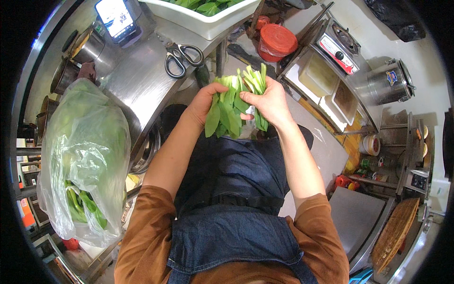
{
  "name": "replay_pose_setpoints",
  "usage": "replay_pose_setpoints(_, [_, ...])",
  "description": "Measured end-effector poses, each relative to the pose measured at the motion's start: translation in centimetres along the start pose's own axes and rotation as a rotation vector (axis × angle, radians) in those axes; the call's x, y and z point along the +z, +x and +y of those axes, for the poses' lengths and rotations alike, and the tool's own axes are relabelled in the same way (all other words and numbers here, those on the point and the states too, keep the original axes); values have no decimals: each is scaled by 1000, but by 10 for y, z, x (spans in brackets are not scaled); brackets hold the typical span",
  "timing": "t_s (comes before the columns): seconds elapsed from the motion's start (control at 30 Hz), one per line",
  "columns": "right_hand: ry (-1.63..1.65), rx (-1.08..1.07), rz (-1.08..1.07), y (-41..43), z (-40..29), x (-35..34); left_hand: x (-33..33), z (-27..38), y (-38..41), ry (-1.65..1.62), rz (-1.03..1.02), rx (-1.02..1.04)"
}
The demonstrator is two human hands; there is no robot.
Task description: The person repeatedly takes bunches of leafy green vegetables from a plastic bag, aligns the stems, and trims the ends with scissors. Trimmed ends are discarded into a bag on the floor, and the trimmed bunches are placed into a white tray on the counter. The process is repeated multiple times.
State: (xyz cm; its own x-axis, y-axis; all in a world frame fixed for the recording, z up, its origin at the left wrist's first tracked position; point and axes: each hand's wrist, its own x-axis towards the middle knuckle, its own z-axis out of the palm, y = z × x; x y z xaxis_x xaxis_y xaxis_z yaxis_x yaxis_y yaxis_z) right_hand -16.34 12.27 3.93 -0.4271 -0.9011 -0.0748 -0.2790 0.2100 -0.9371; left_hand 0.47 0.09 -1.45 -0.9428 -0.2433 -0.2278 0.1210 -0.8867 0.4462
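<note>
Leafy greens with pale cut stems are held in front of my lap. My left hand (205, 103) is closed on a bunch of leafy greens (228, 110), its thumb over the stems and the broad leaves hanging down. On the right, my right hand (271, 101) grips a smaller bunch of stems (256, 80), with a few leaves below the palm. The two bunches are side by side, close together. Black-handled scissors (182, 58) lie at the edge of the steel table, their blades pointing away from me. Beyond them, a white plastic tub (209, 26) holds more green leaves.
A clear plastic bag (85, 159) of greens stands on the left by the steel table (136, 76). A lit phone (115, 19) and metal pots (87, 46) are at the back left. A red lidded bucket (276, 41) and a gas stove (337, 46) stand right.
</note>
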Motion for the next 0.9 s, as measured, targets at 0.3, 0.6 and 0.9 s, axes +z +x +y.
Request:
replay_pose_setpoints(0.3, [644,259,-196,4,29,-33,5,3,-4,-94,-129,28])
replay_pose_setpoints(0.6, [405,215,-128,-1,23,5,-20,2,9,-84,-55,-42])
replay_pose_setpoints(0.9, [-87,6,22,6,47,-6,-22,7,-11,-12,-63,3])
